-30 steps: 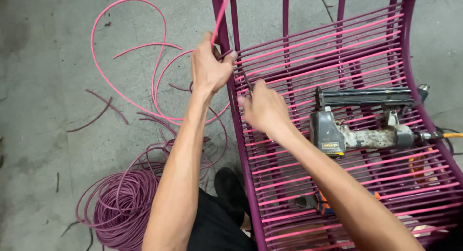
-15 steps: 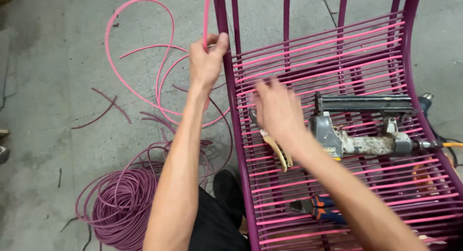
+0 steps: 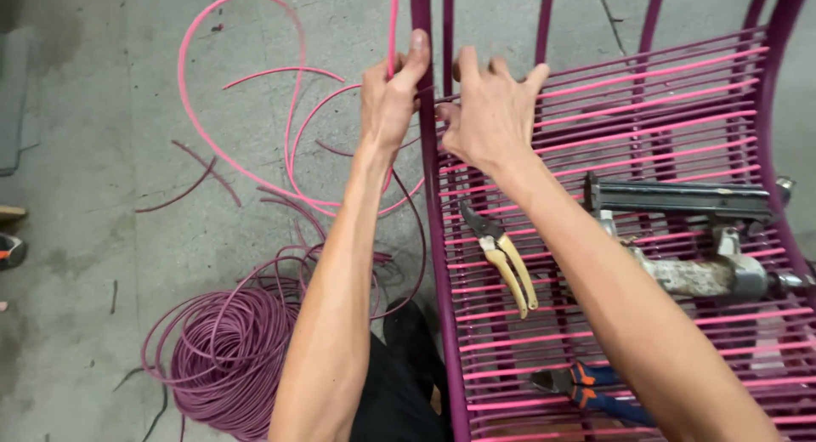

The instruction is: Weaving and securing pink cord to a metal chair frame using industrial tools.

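My left hand (image 3: 389, 98) grips a bright pink plastic cord (image 3: 394, 17) that runs straight up beside the purple metal chair frame (image 3: 433, 238). My right hand (image 3: 491, 110) rests with fingers spread on the woven pink and purple strands (image 3: 671, 93) of the chair, its thumb next to the frame rail and close to my left hand. The cord's loose length loops over the floor (image 3: 212, 144) to the left.
On the woven strands lie yellow-handled cutters (image 3: 508, 263), a black and grey nail gun (image 3: 688, 238) and blue and orange pliers (image 3: 586, 387). A coil of purple cord (image 3: 229, 357) sits on the concrete floor at lower left, with short offcuts nearby.
My right hand moved up and left from near the nail gun to the frame rail beside my left hand. The yellow-handled cutters now lie uncovered on the strands.
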